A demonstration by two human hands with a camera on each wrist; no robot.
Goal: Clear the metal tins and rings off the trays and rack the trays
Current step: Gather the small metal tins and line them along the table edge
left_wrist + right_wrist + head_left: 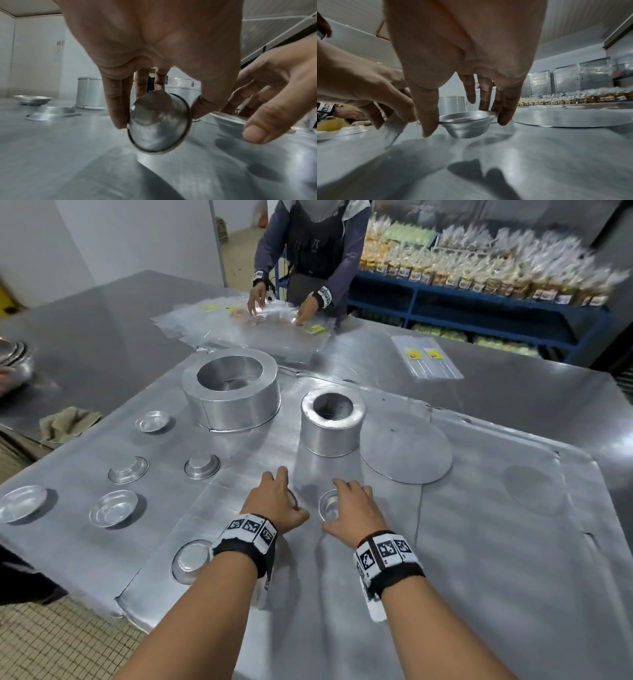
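My left hand [291,494] grips a small round metal tin [159,125] between thumb and fingers. The tin is tipped on its side above the tray [479,542]. Just to the right, my right hand [334,505] pinches the rim of a second small tin [329,508], which stays upright [467,124] at or barely above the tray surface. Several more small tins [113,508] lie scattered on the left tray [68,559]. A wide metal ring [231,392] and a taller narrow ring [332,422] stand farther back.
A flat round metal disc [407,453] lies right of the narrow ring. Across the steel table another person [308,251] handles clear plastic bags [246,326]. A cloth [68,422] and stacked bowls [15,361] sit at the left. Blue shelves of packed goods [479,278] stand behind.
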